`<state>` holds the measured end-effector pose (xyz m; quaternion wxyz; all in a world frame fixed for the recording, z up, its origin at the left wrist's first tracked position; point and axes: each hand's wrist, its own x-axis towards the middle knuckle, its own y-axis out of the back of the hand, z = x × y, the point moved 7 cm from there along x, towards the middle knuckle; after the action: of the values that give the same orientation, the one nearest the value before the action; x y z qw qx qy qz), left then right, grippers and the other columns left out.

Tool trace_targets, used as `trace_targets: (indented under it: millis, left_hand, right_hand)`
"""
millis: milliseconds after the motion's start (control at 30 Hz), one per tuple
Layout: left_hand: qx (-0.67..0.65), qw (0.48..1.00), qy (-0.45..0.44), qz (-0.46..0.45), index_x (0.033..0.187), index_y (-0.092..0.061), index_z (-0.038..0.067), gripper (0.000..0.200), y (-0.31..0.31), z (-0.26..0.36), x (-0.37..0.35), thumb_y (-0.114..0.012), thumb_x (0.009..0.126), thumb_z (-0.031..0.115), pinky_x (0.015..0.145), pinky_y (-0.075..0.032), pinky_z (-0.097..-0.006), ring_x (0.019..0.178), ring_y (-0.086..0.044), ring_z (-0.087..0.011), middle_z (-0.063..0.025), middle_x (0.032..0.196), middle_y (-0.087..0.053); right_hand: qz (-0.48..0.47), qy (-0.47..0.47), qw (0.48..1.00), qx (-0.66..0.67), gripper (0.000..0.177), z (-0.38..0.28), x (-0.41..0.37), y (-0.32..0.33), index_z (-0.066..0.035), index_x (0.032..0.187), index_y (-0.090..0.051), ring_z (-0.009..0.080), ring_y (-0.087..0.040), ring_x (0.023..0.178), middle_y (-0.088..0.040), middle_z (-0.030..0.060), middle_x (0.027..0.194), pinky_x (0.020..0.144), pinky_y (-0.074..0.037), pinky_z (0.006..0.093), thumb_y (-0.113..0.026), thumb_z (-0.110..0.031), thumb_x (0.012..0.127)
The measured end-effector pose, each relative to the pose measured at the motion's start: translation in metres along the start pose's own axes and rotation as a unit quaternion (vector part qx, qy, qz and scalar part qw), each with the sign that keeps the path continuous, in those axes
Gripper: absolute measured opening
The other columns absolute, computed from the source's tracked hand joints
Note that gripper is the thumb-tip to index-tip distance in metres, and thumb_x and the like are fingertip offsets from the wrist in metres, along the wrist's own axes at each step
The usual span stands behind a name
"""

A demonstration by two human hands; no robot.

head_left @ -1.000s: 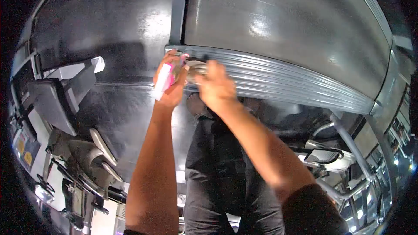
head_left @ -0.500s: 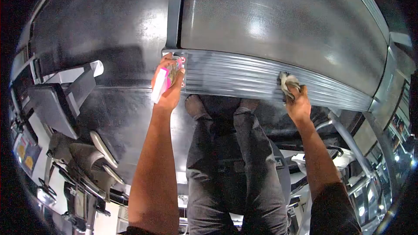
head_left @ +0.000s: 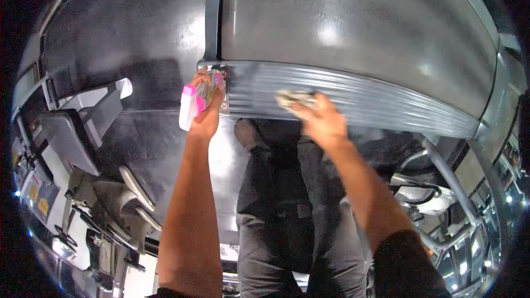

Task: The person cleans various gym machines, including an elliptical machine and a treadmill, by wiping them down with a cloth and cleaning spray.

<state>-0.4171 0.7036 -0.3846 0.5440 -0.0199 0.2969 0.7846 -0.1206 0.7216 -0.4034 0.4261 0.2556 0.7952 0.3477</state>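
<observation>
My left hand (head_left: 207,117) is wrapped around a spray bottle (head_left: 188,107) with white and pink parts; the fingers hide much of its body. This hand is at the left end of a grey ridged side rail (head_left: 386,96), by a small label with red marks. In my right hand (head_left: 327,122) is a bunched, pale cloth (head_left: 292,99), over the middle-left of the rail. Motion smears this hand a little. Beyond the rail lies the dark textured belt (head_left: 353,16) of what looks like a treadmill.
A dark upright strip (head_left: 213,16) borders the belt's left side. My legs (head_left: 262,232) and bare foot (head_left: 247,132) are below the rail. Other gym machines stand at lower left, and a grey tubular frame (head_left: 450,179) at lower right.
My right hand has swept left along the ridged rail with the cloth. My left hand, still holding the bottle, appears slightly further left, as the whole view has shifted a little.
</observation>
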Motion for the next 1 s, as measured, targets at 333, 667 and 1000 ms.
trace_targets:
  millis: [333, 667, 1000]
  left_hand:
    - [-0.064, 0.997, 0.050, 0.014, 0.119, -0.049, 0.008, 0.033, 0.000, -0.018, -0.004, -0.067, 0.092, 0.008, 0.105, -0.041, -0.0366, 0.126, -0.050, -0.0283, -0.0144, 0.140, -0.050]
    - [0.030, 0.996, 0.083, 0.019, 0.125, -0.051, 0.004, 0.037, 0.001, -0.003, -0.003, -0.068, 0.094, 0.015, 0.112, -0.037, -0.0354, 0.131, -0.049, -0.0264, -0.0128, 0.146, -0.050]
    - [0.013, 0.996, 0.073, 0.047, 0.121, -0.053, 0.004, 0.032, 0.002, -0.012, -0.001, -0.067, 0.092, 0.011, 0.110, -0.036, -0.0332, 0.129, -0.050, -0.0249, -0.0126, 0.140, -0.054]
  right_hand:
    - [0.151, -0.193, 0.969, 0.042, 0.056, 0.184, -0.094, 0.082, -0.025, 0.136, -0.057, 0.0425, -0.058, 0.109, -0.051, 0.0210, 0.122, 0.091, -0.052, 0.0450, -0.068, -0.011, 0.084]
    - [0.111, 0.009, 0.994, -0.002, 0.054, -0.030, 0.049, 0.023, -0.037, 0.133, -0.059, 0.0357, -0.059, 0.095, -0.053, 0.0151, 0.102, 0.080, -0.054, 0.0475, -0.070, -0.016, 0.085]
    - [-0.006, -0.305, 0.949, -0.079, 0.068, 0.290, -0.149, 0.075, -0.043, 0.141, -0.050, 0.0397, -0.052, 0.120, -0.044, 0.0175, 0.137, 0.098, -0.051, 0.0467, -0.073, -0.015, 0.083]
